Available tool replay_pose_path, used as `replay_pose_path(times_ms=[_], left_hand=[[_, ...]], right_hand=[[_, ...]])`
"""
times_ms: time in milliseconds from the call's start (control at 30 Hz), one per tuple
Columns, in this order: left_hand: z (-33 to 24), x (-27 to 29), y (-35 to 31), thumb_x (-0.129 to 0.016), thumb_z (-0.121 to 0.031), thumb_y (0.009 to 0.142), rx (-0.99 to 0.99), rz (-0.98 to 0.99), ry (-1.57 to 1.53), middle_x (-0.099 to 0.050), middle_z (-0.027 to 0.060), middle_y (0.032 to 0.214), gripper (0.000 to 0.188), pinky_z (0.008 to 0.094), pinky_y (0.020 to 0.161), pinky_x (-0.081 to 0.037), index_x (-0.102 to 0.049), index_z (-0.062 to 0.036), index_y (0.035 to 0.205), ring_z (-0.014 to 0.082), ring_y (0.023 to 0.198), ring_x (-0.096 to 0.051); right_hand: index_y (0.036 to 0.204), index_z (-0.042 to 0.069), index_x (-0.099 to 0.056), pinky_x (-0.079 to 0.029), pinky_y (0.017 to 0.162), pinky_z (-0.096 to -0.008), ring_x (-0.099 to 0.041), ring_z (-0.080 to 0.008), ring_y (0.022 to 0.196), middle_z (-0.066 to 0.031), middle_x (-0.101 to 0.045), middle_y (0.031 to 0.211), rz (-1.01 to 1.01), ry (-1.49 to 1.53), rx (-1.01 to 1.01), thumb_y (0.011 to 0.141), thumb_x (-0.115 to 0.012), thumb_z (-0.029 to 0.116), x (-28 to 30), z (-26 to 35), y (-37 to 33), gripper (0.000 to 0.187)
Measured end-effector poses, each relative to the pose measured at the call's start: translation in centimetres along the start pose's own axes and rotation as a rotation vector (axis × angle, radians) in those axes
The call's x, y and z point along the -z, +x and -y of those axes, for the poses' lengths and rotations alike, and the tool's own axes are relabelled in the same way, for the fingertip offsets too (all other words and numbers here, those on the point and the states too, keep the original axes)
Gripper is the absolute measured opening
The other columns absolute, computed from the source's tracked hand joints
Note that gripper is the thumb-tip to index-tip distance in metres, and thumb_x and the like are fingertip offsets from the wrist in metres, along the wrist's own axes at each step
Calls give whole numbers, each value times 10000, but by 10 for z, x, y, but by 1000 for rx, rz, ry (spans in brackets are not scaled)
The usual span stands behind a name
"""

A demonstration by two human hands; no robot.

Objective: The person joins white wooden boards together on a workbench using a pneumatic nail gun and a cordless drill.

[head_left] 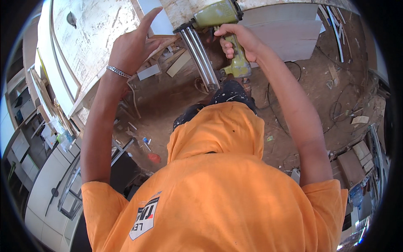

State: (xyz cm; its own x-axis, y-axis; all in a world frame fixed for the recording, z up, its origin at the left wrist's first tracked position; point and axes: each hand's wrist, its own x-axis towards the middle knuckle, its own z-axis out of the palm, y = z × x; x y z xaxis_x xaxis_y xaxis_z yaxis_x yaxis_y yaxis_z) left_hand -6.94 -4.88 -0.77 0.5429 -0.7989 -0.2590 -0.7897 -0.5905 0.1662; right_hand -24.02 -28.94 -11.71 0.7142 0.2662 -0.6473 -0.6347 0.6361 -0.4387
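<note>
My right hand [243,41] is closed around the handle of a green nail gun [216,16]. Its metal magazine tubes [200,56] slant down toward my body, and the nose end meets the edge of the workbench. My left hand [131,49] is at the bench edge, index finger and thumb stretched apart beside a narrow white panel [155,17]. Whether that palm touches the panel cannot be made out. The other fingers of the left hand are partly hidden.
The worn white workbench [94,35] spans the upper left, with a saw blade [71,19] on it. Wood offcuts [178,63] lie below its edge. A hose [272,101] runs over the dirt floor at right. Pale boards [281,35] lean at upper right; cabinets [48,197] stand lower left.
</note>
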Motion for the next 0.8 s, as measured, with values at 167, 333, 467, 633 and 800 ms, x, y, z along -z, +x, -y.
replay_pose_path(times_ms=[167, 333, 467, 633, 800], left_hand=[[5, -7, -3, -774, -391, 882, -39, -65, 27, -656, 122, 682, 712, 423, 601, -545, -420, -280, 1490, 346, 668, -708], [-4, 1, -3, -727, -347, 902, 17, -7, 16, -718, 163, 747, 656, 478, 672, -568, -412, -278, 1474, 396, 757, -717], [-6, 1, -3, -720, -346, 905, 32, -1, 12, -719, 161, 746, 647, 473, 676, -572, -417, -270, 1472, 390, 757, -721], [-6, 1, -2, -723, -363, 908, 8, -17, 4, -718, 154, 745, 645, 467, 662, -573, -420, -265, 1468, 381, 748, -723], [-1, -4, -3, -779, -358, 877, -22, -80, -13, -687, 137, 695, 668, 431, 610, -573, -463, -256, 1457, 366, 715, -726]], right_hand=[[891, 53, -576, -430, 489, -280, -487, -115, 495, 13, -488, 594, 11, -42, 39, 904, -644, 254, 1, -3, 0, 213], [904, 42, -574, -432, 490, -280, -488, -118, 494, 10, -487, 592, -6, -53, 49, 907, -650, 262, 1, -2, 1, 233], [917, 50, -575, -431, 492, -279, -489, -117, 495, 4, -491, 595, 3, -96, 37, 905, -652, 261, 2, 1, -1, 225], [925, 63, -574, -428, 492, -283, -491, -117, 498, 3, -487, 596, -7, -85, 14, 904, -650, 259, 3, 0, -1, 211], [919, 64, -569, -429, 492, -281, -495, -120, 498, 1, -489, 598, -1, -66, 10, 901, -653, 253, 0, 1, -3, 208]])
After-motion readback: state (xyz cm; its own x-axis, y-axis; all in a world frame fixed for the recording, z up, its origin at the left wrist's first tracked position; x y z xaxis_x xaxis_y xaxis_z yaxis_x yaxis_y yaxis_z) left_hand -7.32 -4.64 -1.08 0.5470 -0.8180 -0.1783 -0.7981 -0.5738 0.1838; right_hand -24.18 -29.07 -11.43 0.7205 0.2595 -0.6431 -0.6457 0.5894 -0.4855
